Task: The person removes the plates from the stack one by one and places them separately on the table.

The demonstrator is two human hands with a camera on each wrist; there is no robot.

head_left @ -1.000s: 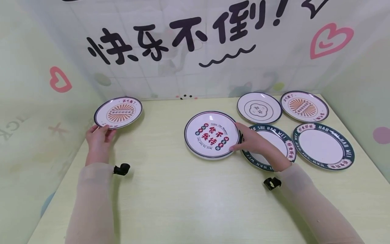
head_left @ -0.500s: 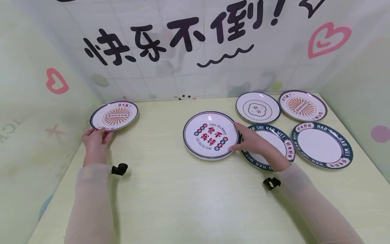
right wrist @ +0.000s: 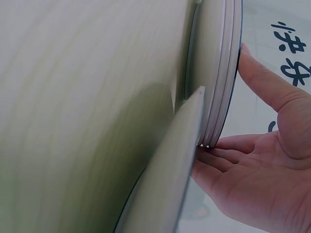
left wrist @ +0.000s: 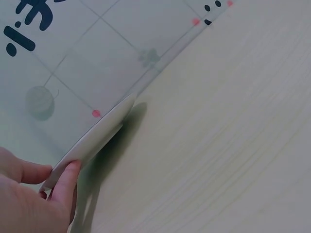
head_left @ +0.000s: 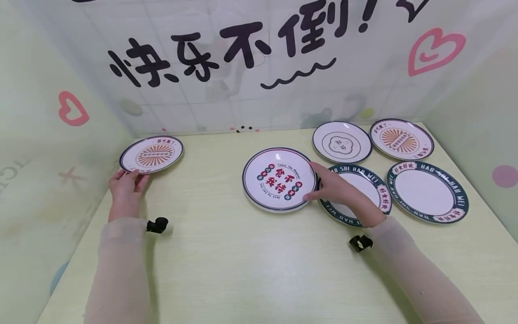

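At the back left, my left hand (head_left: pixel 126 188) pinches the near rim of a white plate (head_left: pixel 151 154) with an orange sunburst print and dark blue edge. In the left wrist view this plate (left wrist: pixel 92 138) is tilted, its underside over a shadow on the table. Mid-table stands a stack of plates (head_left: pixel 279 180), the top one printed with red characters. My right hand (head_left: pixel 337 186) holds the right side of this stack, thumb and fingers spread along the rim. Several stacked rims (right wrist: pixel 221 92) show edge-on in the right wrist view.
Right of the stack lie two green-rimmed plates (head_left: pixel 429 191); the nearer one (head_left: pixel 356 211) is partly under my right hand. Behind them sit a plate with a grey flower outline (head_left: pixel 343 143) and another sunburst plate (head_left: pixel 402 140). A printed wall (head_left: pixel 226 108) closes off the back.
The sunburst plate in my left hand has come down and slightly left, lying flatter. My right hand stays at the stack, and the view has shifted a little.
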